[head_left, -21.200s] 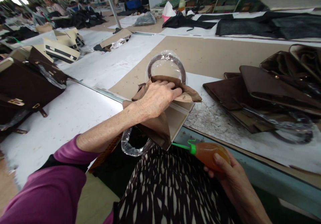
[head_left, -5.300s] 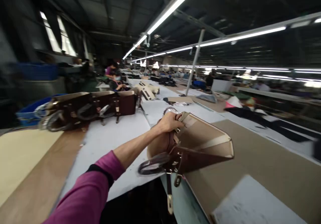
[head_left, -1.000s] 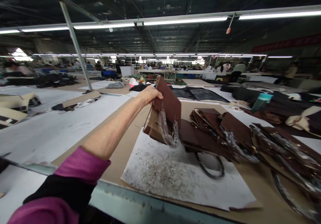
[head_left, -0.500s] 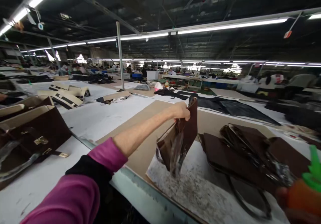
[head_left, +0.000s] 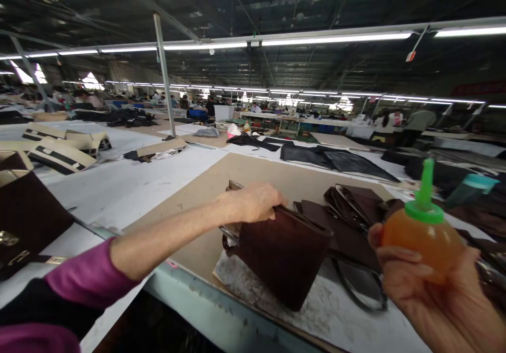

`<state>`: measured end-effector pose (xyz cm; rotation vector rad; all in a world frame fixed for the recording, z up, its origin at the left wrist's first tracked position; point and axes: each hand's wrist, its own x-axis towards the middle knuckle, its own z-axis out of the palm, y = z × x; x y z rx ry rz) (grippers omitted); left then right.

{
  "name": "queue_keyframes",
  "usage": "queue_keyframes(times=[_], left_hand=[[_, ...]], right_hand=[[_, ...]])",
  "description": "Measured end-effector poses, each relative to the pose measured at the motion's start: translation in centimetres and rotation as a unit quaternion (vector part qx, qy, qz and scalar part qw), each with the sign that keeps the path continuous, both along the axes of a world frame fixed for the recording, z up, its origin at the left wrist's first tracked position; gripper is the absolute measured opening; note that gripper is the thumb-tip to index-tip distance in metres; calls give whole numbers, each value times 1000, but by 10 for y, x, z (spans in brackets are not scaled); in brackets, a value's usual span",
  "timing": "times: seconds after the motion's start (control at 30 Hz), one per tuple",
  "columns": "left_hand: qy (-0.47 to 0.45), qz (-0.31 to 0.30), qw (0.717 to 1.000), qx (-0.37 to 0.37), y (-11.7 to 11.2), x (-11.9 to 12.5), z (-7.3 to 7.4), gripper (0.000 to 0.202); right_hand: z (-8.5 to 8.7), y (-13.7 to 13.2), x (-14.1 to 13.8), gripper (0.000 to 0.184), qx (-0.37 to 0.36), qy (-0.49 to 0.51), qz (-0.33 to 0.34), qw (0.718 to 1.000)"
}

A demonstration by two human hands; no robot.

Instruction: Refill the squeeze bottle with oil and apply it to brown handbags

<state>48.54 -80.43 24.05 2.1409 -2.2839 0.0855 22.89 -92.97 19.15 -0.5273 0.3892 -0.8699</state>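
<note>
My left hand (head_left: 253, 203) grips the top edge of a dark brown bag piece (head_left: 282, 253) that stands upright on a stained white sheet (head_left: 316, 316) near the table's front edge. My right hand (head_left: 430, 295), low at the right, is closed round an orange squeeze bottle (head_left: 421, 239) with a green nozzle pointing up. Just behind the held piece lies a pile of flat brown bag pieces (head_left: 351, 211) with loop handles.
A tan board (head_left: 253, 171) covers the table under the sheet. A finished brown bag (head_left: 23, 216) stands at the left edge, with beige bags (head_left: 59, 150) farther back. A metal post (head_left: 164, 74) rises behind. Black fabric (head_left: 336, 160) lies beyond, and other people work at distant tables.
My left hand has brought the brown piece down from mid-air toward me and stood it on the sheet. My right hand with the bottle has risen further into view.
</note>
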Motion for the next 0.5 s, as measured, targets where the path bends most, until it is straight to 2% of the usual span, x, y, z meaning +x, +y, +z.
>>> queue_keyframes(times=[0.1, 0.17, 0.2, 0.27, 0.33, 0.43, 0.5], left_hand=[[15, 16, 994, -103, 14, -14, -49, 47], [26, 32, 991, -124, 25, -23, -69, 47], [30, 43, 990, -129, 30, -27, -74, 45], [33, 71, 986, -146, 39, -35, -78, 44], [40, 93, 982, -160, 45, -40, -75, 42], [97, 89, 981, -139, 48, -38, -64, 34], [158, 90, 977, -110, 45, -31, -53, 44]], right_hand=[[10, 6, 28, 68, 96, -44, 67, 992], [19, 13, 45, 54, 123, -47, 64, 989], [23, 16, 53, 53, 128, -41, 58, 989], [33, 23, 67, 55, 126, -26, 52, 990], [41, 30, 78, 56, 118, -19, 59, 991], [42, 39, 95, 46, 77, -14, 77, 994], [37, 42, 104, 36, 49, -6, 87, 995]])
